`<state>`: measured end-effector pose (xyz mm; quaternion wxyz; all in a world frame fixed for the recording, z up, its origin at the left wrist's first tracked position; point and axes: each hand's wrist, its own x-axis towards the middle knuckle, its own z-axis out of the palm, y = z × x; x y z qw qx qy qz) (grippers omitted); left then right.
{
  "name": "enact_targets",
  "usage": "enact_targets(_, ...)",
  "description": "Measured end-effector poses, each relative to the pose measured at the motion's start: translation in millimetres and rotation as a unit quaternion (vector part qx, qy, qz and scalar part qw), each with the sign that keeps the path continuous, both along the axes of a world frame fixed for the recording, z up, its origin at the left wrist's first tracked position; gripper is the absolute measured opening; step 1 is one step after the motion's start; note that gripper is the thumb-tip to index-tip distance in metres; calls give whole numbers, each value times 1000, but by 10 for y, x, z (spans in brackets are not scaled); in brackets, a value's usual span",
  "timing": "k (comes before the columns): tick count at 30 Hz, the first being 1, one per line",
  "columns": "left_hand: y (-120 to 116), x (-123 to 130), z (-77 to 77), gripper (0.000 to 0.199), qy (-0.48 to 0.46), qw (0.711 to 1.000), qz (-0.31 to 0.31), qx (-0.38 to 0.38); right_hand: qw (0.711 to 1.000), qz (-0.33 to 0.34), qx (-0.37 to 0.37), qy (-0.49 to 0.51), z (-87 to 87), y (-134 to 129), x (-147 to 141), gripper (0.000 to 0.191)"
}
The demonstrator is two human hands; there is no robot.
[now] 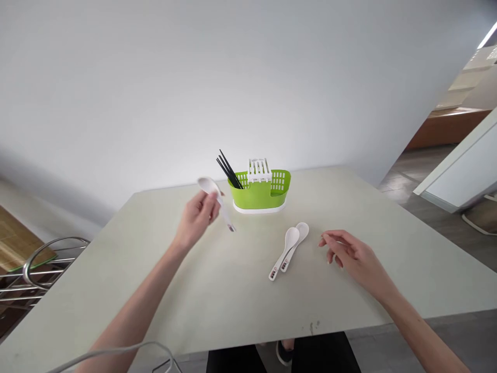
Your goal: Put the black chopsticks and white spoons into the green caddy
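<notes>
My left hand (200, 215) grips a white spoon (224, 209) by its upper part, bowl up and handle end slanting down to the right. Just to the right of it stands a green utensil caddy (254, 197) with a white slatted top and white base. Several black chopsticks (229, 170) lean in its left compartment. Two more white spoons lie side by side on the table: a nearer spoon (285, 251) and a farther spoon (297, 243), bowls pointing away from me. My right hand (344, 251) hovers to their right, fingers loosely curled and apart, holding nothing.
The pale table (233, 305) reaches back to a white wall (217, 88). A metal rack (46, 269) stands beyond its left edge. A grey cable (116, 352) crosses the lower left, over my left forearm.
</notes>
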<state>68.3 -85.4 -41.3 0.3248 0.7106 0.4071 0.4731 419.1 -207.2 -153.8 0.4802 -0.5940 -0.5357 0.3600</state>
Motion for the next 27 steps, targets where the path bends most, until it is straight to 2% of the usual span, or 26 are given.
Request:
enact_targets(3, 263, -67, 211, 37, -76, 995, 30, 52, 998, -53, -16, 32, -248, 54, 157, 51)
enact_targets(5, 431, -59, 314, 35, -100, 992, 45, 66, 997, -64, -35, 28, -367, 57, 199, 52)
enact_targets(8, 683, 7, 360, 31, -114, 990, 54, 67, 997, -55, -50, -23, -474, 27, 194, 51)
enact_targets(12, 1008, 134, 243, 27, -151, 987, 52, 33, 995, -34, -39, -83, -512, 0, 162, 48)
enact_targets(16, 1241, 233, 60, 26, -209, 976, 52, -36, 996, -18, -40, -83, -499, 10, 165, 48)
enact_targets(21, 1358, 240, -115, 28, -215, 971, 37, -96, 995, -14, -42, -85, -457, 16, 160, 49)
enact_targets(27, 1390, 151, -225, 22, -198, 968, 22, -151, 995, -18, -46, -81, -420, 18, 137, 48)
